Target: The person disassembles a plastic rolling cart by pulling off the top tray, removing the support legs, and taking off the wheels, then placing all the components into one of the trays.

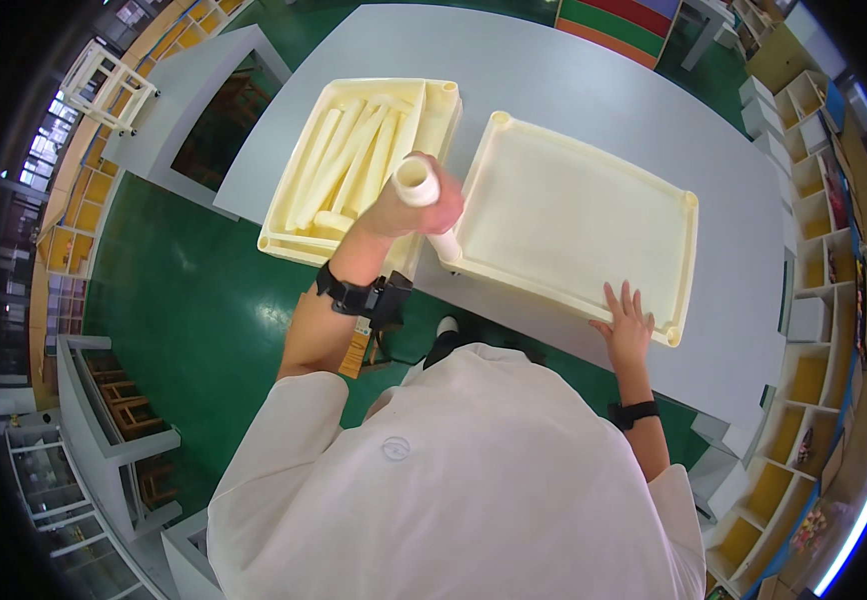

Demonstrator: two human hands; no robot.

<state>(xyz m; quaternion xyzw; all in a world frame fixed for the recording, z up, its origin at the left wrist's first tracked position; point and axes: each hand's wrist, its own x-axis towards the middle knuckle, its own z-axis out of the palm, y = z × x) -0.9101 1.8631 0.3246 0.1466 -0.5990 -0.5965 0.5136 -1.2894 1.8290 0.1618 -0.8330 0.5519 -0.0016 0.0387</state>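
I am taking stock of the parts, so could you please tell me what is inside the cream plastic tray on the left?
The cream plastic tray holds several long cream tubes. The left hand, gripping a white tube, covers its near right part.

Two trays sit side by side on a table [554, 80]: the left tray [444, 110] holds a row of tubes [339, 160] lying lengthwise, the right tray [574, 215] stands just beside it. The left hand [404, 205] holds one upright tube [424, 195] between the two trays, while the right hand [629, 325] rests on the right tray's near edge. Shelving [814, 180] stands to the right of the table.
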